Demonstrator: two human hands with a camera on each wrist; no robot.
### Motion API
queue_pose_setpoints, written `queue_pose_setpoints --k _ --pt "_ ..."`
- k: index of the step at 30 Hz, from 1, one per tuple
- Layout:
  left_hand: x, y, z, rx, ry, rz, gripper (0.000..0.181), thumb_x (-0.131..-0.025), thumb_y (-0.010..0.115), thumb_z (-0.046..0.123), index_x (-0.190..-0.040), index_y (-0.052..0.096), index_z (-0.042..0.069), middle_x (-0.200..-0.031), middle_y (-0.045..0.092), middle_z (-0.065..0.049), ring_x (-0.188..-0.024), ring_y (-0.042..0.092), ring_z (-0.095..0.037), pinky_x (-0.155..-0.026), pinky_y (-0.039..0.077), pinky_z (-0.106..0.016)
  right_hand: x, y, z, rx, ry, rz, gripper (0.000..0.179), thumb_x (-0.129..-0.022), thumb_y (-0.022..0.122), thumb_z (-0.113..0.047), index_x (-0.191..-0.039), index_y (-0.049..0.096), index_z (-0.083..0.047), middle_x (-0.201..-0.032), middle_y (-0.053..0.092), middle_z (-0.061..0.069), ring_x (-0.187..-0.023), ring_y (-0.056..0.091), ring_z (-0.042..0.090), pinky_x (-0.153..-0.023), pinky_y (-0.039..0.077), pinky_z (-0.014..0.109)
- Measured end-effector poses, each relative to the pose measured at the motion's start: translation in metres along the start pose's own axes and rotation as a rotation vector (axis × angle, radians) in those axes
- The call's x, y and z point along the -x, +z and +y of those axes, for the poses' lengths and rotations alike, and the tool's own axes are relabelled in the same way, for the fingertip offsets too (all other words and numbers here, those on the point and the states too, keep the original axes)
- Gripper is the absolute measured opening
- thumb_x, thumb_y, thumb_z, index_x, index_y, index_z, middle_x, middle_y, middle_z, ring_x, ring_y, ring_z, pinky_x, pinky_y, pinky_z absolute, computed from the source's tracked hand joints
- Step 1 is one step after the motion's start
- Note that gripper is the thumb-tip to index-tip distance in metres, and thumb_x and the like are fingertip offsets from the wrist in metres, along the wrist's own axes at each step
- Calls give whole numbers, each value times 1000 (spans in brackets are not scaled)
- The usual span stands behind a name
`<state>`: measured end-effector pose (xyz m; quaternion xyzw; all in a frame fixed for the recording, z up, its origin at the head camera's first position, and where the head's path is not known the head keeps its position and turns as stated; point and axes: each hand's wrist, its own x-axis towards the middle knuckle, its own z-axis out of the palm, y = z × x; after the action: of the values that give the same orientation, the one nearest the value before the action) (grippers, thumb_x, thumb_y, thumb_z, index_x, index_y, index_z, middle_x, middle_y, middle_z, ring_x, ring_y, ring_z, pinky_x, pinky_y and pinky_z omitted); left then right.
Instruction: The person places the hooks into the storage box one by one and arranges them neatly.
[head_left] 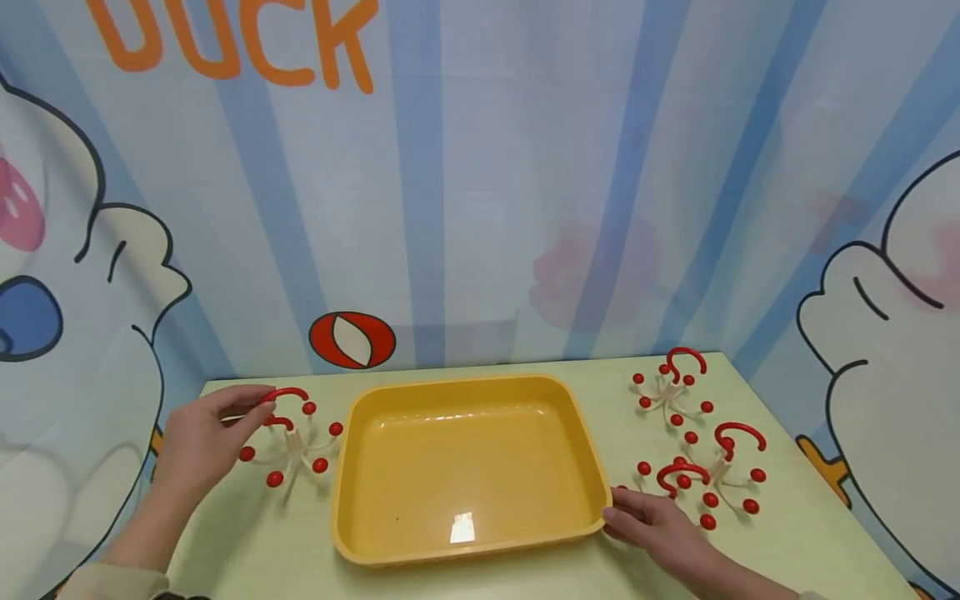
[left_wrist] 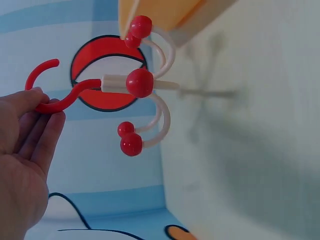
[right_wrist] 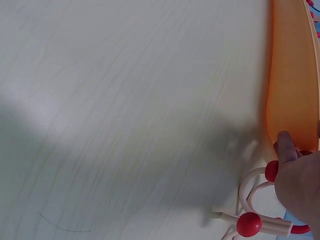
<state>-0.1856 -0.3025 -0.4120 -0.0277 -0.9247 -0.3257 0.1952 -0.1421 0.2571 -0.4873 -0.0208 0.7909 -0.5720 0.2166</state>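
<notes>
In the head view my left hand (head_left: 201, 440) pinches the red hook of a small hanger (head_left: 293, 440) left of the tray. Several curved cream arms fan out from its stem, each tipped with a red ball. The left wrist view shows this hanger (left_wrist: 116, 83) raised, its shadow on the table. A shallow yellow tray (head_left: 457, 385) sits in the middle with nothing in it. At its front right corner, my right hand (head_left: 663, 533) grips the rim. Seen from the right wrist, a finger (right_wrist: 286, 146) lies against the tray's outer wall (right_wrist: 292, 75).
Similar hangers stand right of the tray: one at the back (head_left: 671, 396), one farther right (head_left: 720, 471), and one (head_left: 682, 473) close by my right hand, partly hidden. The pale table (head_left: 270, 542) meets a blue-striped cloth backdrop (head_left: 480, 208) behind and at both sides.
</notes>
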Motion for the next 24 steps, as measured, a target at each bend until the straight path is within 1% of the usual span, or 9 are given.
queue_pose_setpoints --k 3,7,11,14,18,21,24 --pt "-5 -10 10 -14 28 11 27 -100 79 17 -125 79 7 -107 81 -15 -95 79 -38 -65 58 -14 1 0 -2 12 -3 3 59 -109 65 -26 -150 50 14 -144 63 28 -122 71 26 -96 64 37" --pt "-10 -23 25 -28 57 6 28 -100 79 17 -125 79 7 -107 81 -15 -94 79 -38 -63 59 -16 2 2 -4 18 3 15 60 -109 66 -27 -150 51 14 -145 62 28 -122 71 27 -96 64 36" --pt "-15 -27 42 -30 78 6 29 -99 79 19 -126 79 9 -107 81 -14 -95 79 -37 -63 58 -14 2 2 -4 18 7 20 60 -108 66 -26 -149 51 14 -144 63 28 -122 71 27 -95 64 36" --pt "-18 -24 56 -4 100 2 28 -98 81 19 -125 79 9 -107 81 -13 -94 79 -35 -64 59 -15 2 2 -4 17 7 17 60 -109 66 -26 -150 50 15 -145 62 29 -122 71 28 -96 64 37" --pt "-22 -15 73 33 114 -19 27 -99 81 18 -123 80 8 -107 81 -13 -92 80 -32 -67 62 -17 2 2 -3 15 16 20 61 -108 66 -27 -150 50 15 -145 62 29 -122 71 28 -96 64 37" --pt "-25 -7 82 63 111 -43 26 -99 79 16 -124 79 8 -108 80 -13 -93 79 -32 -74 67 -28 2 2 -3 10 18 24 62 -108 67 -27 -150 50 15 -145 62 29 -122 71 28 -96 64 38" --pt "-26 3 90 95 111 -59 25 -99 79 12 -123 79 7 -109 80 -13 -94 79 -32 -80 68 -42 1 3 -3 4 8 19 62 -108 67 -27 -150 49 15 -145 62 30 -123 71 29 -96 64 38"
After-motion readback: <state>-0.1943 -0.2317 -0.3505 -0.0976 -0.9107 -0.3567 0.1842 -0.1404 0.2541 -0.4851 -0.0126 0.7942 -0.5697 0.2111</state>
